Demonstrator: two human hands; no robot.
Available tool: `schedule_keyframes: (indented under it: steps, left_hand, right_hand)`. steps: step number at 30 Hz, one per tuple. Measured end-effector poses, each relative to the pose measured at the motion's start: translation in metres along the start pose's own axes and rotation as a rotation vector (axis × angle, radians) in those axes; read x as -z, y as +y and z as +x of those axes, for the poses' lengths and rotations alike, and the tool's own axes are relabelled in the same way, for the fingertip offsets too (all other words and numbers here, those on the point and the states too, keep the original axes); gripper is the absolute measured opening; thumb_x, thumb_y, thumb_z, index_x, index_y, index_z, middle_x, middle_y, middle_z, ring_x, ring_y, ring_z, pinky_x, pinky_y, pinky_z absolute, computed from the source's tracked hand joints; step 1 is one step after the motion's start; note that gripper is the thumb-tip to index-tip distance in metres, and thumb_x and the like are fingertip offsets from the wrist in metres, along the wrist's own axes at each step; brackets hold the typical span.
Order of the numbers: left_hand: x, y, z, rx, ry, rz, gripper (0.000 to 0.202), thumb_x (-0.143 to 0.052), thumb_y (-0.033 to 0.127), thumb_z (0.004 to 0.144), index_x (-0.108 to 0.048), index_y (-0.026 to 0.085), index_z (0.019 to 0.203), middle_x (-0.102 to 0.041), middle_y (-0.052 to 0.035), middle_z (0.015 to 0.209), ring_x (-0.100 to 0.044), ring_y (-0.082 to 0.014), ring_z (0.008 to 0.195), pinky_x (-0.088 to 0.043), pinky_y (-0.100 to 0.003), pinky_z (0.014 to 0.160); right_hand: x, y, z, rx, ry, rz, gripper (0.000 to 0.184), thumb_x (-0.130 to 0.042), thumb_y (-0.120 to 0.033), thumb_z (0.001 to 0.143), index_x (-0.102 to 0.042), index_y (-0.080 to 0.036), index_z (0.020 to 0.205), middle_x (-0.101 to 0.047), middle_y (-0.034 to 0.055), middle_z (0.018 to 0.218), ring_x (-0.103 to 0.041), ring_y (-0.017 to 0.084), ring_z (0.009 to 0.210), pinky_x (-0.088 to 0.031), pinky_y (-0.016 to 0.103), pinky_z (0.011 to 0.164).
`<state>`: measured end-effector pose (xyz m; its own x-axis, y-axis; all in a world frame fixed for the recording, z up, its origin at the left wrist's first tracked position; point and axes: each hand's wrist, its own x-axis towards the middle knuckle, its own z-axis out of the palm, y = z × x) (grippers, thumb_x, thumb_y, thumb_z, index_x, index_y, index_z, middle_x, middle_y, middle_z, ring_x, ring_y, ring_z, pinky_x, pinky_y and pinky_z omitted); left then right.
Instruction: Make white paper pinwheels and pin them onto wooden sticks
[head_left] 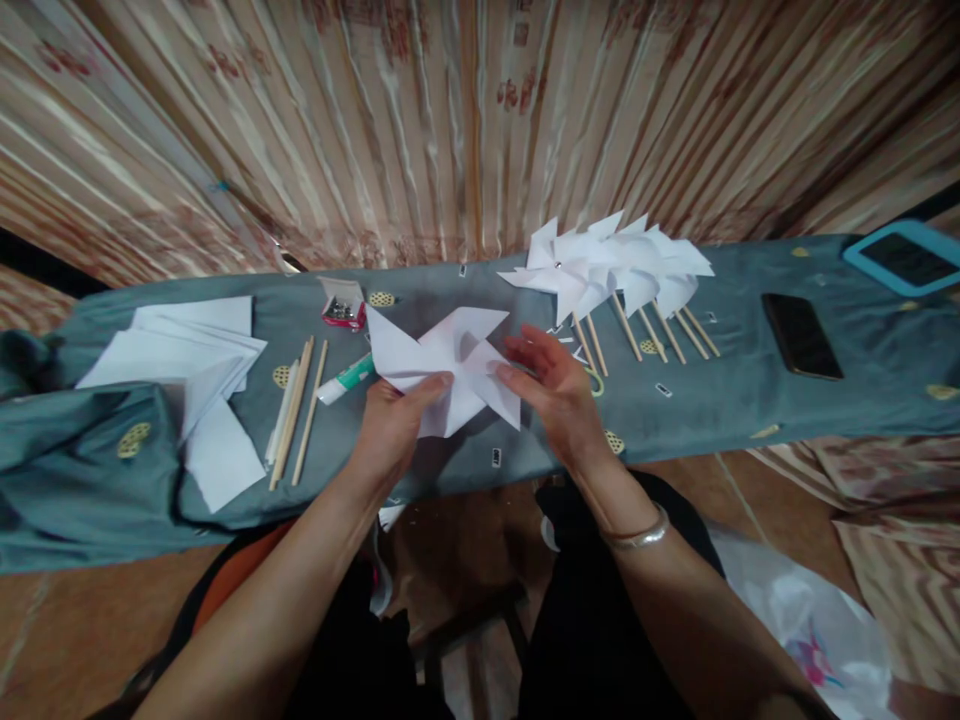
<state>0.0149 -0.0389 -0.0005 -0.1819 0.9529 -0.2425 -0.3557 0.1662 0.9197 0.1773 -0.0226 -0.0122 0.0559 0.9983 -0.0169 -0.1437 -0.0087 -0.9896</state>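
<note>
A white paper pinwheel (469,375) with folded blades is held up over the cloth-covered table, in front of me. My left hand (397,420) grips it from the left, thumb pressed near its middle and the other fingers hidden beneath. On the right side, my right hand (551,385) pinches a blade between thumb and fingers. Just left of the pinwheel lies a green-and-white glue stick (346,380), partly covered by it. Behind sits a small red box of metal pins (343,308), its lid up.
Finished pinwheels (626,262) on wooden sticks lie at the back right. Further right are a phone (801,335) and a blue-framed tablet (907,255). Loose wooden sticks (300,415) and paper sheets (225,455) lie on the left. Scissors' yellow-green handle (597,382) shows beside my right hand.
</note>
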Motion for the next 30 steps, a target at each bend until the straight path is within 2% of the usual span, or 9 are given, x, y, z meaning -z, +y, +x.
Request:
schedule_keyframes:
  steps: [2, 4, 6, 8, 13, 18, 25, 30]
  left_hand:
    - [-0.001, 0.0, 0.002, -0.004, 0.026, -0.012, 0.029, -0.083, 0.027, 0.055, -0.074, 0.016, 0.081, -0.076, -0.0041, 0.082, -0.069, -0.0202, 0.077, -0.054, -0.031, 0.076]
    - [-0.001, 0.001, 0.003, -0.005, 0.046, -0.014, 0.03, -0.084, 0.027, 0.054, -0.073, 0.016, 0.081, -0.076, -0.0044, 0.083, -0.069, -0.0203, 0.077, -0.054, -0.03, 0.073]
    - [-0.002, 0.001, 0.003, -0.002, 0.048, -0.01, 0.029, -0.083, 0.027, 0.055, -0.073, 0.016, 0.08, -0.076, -0.004, 0.082, -0.069, -0.0202, 0.076, -0.054, -0.03, 0.072]
    - [-0.003, 0.002, 0.002, 0.0, 0.037, -0.012, 0.027, -0.082, 0.026, 0.057, -0.073, 0.017, 0.08, -0.076, -0.0032, 0.082, -0.069, -0.0197, 0.075, -0.054, -0.029, 0.071]
    - [-0.007, 0.002, -0.001, 0.02, 0.006, -0.007, 0.023, -0.08, 0.025, 0.059, -0.073, 0.017, 0.08, -0.076, -0.0029, 0.083, -0.07, -0.0194, 0.076, -0.054, -0.028, 0.071]
    - [-0.008, 0.001, -0.003, 0.035, 0.002, 0.01, 0.023, -0.08, 0.028, 0.059, -0.072, 0.019, 0.078, -0.076, -0.0023, 0.082, -0.068, -0.0188, 0.072, -0.054, -0.027, 0.066]
    - [-0.009, 0.002, -0.003, 0.028, 0.002, -0.01, 0.022, -0.081, 0.026, 0.057, -0.073, 0.019, 0.076, -0.076, -0.0016, 0.082, -0.067, -0.0177, 0.071, -0.054, -0.027, 0.068]
    - [-0.011, 0.003, -0.003, 0.017, 0.04, 0.004, 0.025, -0.081, 0.032, 0.058, -0.072, 0.019, 0.078, -0.077, -0.0035, 0.089, -0.07, -0.0226, 0.083, -0.056, -0.029, 0.07]
  right_hand:
    - [0.002, -0.005, -0.005, 0.173, 0.09, -0.18, 0.051, -0.077, -0.036, 0.069, -0.058, -0.026, 0.115, -0.058, 0.0092, 0.132, -0.055, 0.029, 0.123, -0.046, 0.051, 0.102]
    - [0.002, -0.011, -0.013, 0.36, 0.12, -0.394, 0.034, -0.073, -0.032, 0.076, -0.063, -0.028, 0.108, -0.049, 0.0061, 0.143, -0.047, 0.029, 0.132, -0.039, 0.052, 0.108]
    - [0.0, -0.016, -0.021, 0.522, 0.085, -0.59, 0.015, -0.069, -0.029, 0.081, -0.066, -0.028, 0.096, -0.042, 0.0018, 0.149, -0.037, 0.029, 0.139, -0.033, 0.052, 0.114]
    - [-0.004, -0.016, -0.026, 0.593, 0.027, -0.717, 0.005, -0.066, -0.028, 0.083, -0.067, -0.028, 0.088, -0.039, -0.0013, 0.151, -0.034, 0.028, 0.141, -0.03, 0.051, 0.116]
    - [-0.011, -0.009, -0.026, 0.581, 0.0, -0.782, 0.007, -0.069, -0.032, 0.082, -0.065, -0.025, 0.081, -0.042, 0.0002, 0.149, -0.029, 0.029, 0.144, -0.024, 0.054, 0.119]
    - [-0.012, -0.009, -0.025, 0.524, -0.01, -0.715, 0.012, -0.069, -0.03, 0.081, -0.063, -0.024, 0.072, -0.045, 0.0019, 0.147, -0.029, 0.028, 0.144, -0.023, 0.055, 0.118]
    - [-0.013, -0.01, -0.025, 0.46, -0.01, -0.66, 0.013, -0.068, -0.026, 0.081, -0.063, -0.023, 0.069, -0.05, 0.0029, 0.143, -0.031, 0.028, 0.142, -0.025, 0.055, 0.117]
    - [-0.012, -0.011, -0.025, 0.441, -0.017, -0.635, 0.014, -0.068, -0.026, 0.08, -0.063, -0.024, 0.068, -0.051, 0.0009, 0.142, -0.031, 0.028, 0.142, -0.024, 0.055, 0.117]
